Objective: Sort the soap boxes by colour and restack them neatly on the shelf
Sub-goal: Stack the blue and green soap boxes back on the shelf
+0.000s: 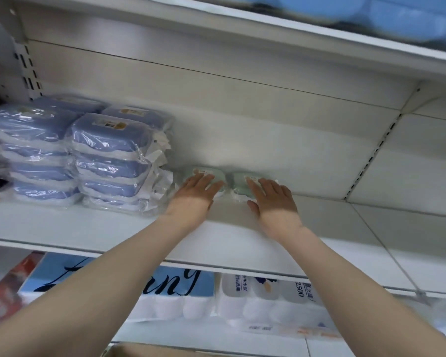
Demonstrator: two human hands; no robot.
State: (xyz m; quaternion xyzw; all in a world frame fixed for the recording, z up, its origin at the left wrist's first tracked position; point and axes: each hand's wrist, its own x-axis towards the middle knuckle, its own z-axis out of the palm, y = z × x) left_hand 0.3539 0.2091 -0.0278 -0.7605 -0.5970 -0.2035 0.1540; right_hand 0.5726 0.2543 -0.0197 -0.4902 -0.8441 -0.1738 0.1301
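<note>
- Head view, centre frame: left hand and right hand lie flat with fingers straight, gripping nothing. Each presses on its own box: left green box, right green box.
- Both boxes sit side by side on the shelf, long sides across the frame, just right of the blue stacks; the left hand is nearer those.

Blue boxes stacked; green boxes beside

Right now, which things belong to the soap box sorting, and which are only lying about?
Job: blue soap boxes; left green soap box under the left hand; right green soap box under the right hand; shelf.
Lying about: toilet paper packs, red packet, cardboard box below; blurred blue things above.
</note>
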